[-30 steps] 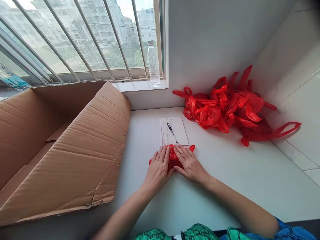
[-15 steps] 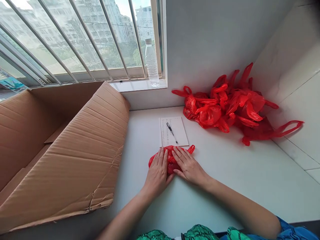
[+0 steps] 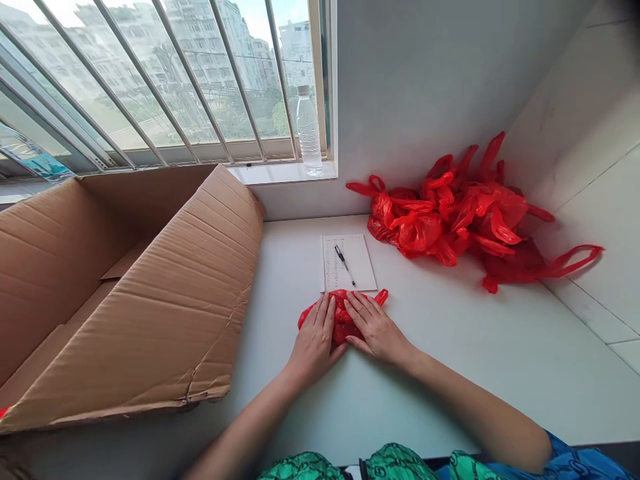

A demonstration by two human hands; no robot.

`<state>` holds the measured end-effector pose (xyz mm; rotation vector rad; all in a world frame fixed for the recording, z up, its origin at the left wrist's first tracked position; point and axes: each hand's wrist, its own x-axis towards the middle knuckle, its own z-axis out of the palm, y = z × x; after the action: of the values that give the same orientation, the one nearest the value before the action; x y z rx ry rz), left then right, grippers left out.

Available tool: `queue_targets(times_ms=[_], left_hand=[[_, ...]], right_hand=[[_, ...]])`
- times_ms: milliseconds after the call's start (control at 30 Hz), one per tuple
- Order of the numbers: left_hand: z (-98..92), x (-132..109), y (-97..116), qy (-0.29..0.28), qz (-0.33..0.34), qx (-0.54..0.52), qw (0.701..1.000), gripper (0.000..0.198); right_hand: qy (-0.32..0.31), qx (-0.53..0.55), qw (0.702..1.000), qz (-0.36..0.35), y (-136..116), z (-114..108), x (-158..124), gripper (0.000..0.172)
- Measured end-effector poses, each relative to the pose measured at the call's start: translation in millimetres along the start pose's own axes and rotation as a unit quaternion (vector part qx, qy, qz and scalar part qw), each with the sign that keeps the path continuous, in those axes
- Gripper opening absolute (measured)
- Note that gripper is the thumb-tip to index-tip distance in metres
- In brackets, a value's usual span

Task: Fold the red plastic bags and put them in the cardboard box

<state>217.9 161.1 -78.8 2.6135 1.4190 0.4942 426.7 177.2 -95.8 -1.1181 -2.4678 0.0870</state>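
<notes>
A crumpled red plastic bag lies on the white table, partly covered by both hands. My left hand rests flat on its left side with the fingers stretched out. From the right, my right hand presses on the bag the same way, fingers extended. One looped handle of the bag sticks out past the right fingers. Just beyond the bag is a white notepad with small printed marks, and a black-and-clear pen lies across it.
A large open cardboard box takes up the left side. At the back right, a heap of red plastic bags lies against the wall. On the sill of the barred window stands a clear plastic bottle.
The camera view has shifted slightly, so the box and window sit a little farther right. Both hands stay pressed on the red bag, with no clear movement.
</notes>
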Motion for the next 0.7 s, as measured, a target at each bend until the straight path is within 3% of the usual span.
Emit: queue_targets(times_ms=[133, 233, 300, 400, 500, 567, 700], left_hand=[[-23.3, 0.6, 0.5, 0.012, -0.032, -0.040, 0.999, 0.083], [-39.3, 9.1, 7.2, 0.057, -0.057, -0.027, 0.996, 0.063], [-41.4, 17.0, 13.0, 0.063, -0.044, -0.014, 0.997, 0.047], [-38.2, 23.4, 20.9, 0.046, -0.034, -0.009, 0.998, 0.021], [-48.6, 15.4, 27.4, 0.060, -0.097, -0.082, 0.990, 0.013], [-69.4, 2.9, 31.9, 0.086, -0.161, -0.185, 0.966, 0.018], [-132.8, -31.1, 43.6, 0.136, -0.246, -0.389, 0.877, 0.028]], right_hand=[[0.042, 0.109, 0.992, 0.044, 19.2, -25.7, -1.1, 0.057], [0.115, 0.176, 0.967, 0.142, 34.6, -42.8, -4.1, 0.043], [0.123, 0.209, 0.954, 0.176, 41.1, -48.0, -6.2, 0.037], [0.115, 0.216, 0.953, 0.179, 43.8, -48.9, -8.5, 0.037], [0.136, 0.211, 0.953, 0.170, 42.6, -50.2, -10.8, 0.037], [0.152, 0.216, 0.947, 0.180, 42.2, -53.3, -12.9, 0.036], [0.147, 0.229, 0.943, 0.194, 43.0, -57.4, -17.8, 0.036]])
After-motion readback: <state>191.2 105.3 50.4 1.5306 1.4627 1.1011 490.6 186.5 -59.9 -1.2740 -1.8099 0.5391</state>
